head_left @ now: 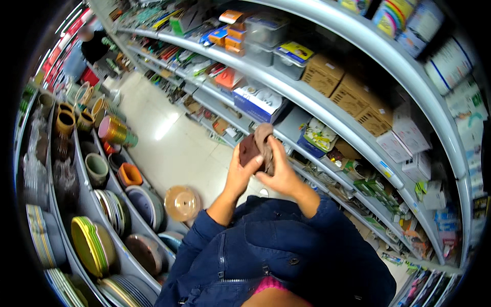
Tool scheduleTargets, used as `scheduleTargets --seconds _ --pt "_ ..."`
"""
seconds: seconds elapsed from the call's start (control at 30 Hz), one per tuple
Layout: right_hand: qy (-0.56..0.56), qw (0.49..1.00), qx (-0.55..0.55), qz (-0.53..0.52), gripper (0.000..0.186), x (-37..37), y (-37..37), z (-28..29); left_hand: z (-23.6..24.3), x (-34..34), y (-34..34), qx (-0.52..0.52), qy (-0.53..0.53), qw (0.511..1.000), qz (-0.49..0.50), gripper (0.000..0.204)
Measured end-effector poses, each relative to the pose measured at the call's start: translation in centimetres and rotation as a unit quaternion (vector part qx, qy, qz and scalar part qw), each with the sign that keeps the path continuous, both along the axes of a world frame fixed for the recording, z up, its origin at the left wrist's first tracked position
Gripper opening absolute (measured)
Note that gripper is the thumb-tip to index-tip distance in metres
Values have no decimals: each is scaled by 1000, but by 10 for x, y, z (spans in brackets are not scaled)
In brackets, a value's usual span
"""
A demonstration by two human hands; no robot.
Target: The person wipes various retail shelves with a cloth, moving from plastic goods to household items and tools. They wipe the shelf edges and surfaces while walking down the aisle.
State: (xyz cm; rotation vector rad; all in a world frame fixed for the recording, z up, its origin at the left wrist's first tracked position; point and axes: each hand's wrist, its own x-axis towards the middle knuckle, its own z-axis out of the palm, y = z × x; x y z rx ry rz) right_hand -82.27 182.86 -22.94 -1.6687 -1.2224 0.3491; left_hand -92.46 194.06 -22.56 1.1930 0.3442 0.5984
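Note:
Both of my hands are raised in front of me in a shop aisle, holding one small dark brown piece of soft material that has a lighter tan part folded over its top. My left hand grips its lower left side. My right hand pinches its right edge, fingers curled around it. My forearms come out of dark blue jacket sleeves.
Grey shelves on the right carry cardboard boxes, white boxes and packaged goods. Shelves on the left hold stacked plates, bowls and pots. A pale tiled floor runs between them. A person stands far up the aisle.

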Motion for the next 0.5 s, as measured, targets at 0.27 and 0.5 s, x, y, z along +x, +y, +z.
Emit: scheduleTargets --seconds 0.27,0.5 --pt "545 825 148 -22 49 61 17 -5 0 -1 47 -439 -153 882 -81 52" --pt "562 810 162 -31 41 72 19 -3 -14 -9 80 -352 -100 930 -49 53"
